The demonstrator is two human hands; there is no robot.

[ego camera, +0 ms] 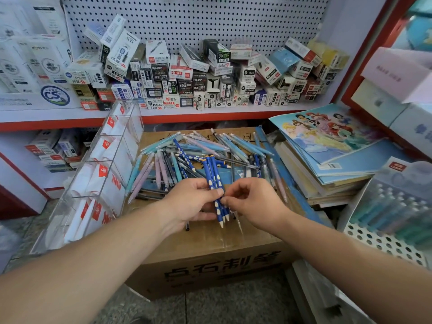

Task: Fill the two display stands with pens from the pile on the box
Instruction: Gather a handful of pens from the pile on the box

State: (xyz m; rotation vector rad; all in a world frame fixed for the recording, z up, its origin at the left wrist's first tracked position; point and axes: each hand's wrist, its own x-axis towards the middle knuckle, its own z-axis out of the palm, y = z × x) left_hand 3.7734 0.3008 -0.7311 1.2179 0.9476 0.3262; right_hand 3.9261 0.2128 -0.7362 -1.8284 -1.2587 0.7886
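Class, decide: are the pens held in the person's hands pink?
No, the pens gripped by the left hand and right hand are dark blue with pale dots.

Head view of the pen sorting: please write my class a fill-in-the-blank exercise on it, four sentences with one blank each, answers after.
The left hand and right hand hold a bundle of pens with dark ____ barrels and pale dots.
The pile of loose pens lies on a brown ____ box.
The clear display stand stands to the ____ of that box.
The stack of books lies on the pile's ____ side.
Missing words: blue; cardboard; left; right.
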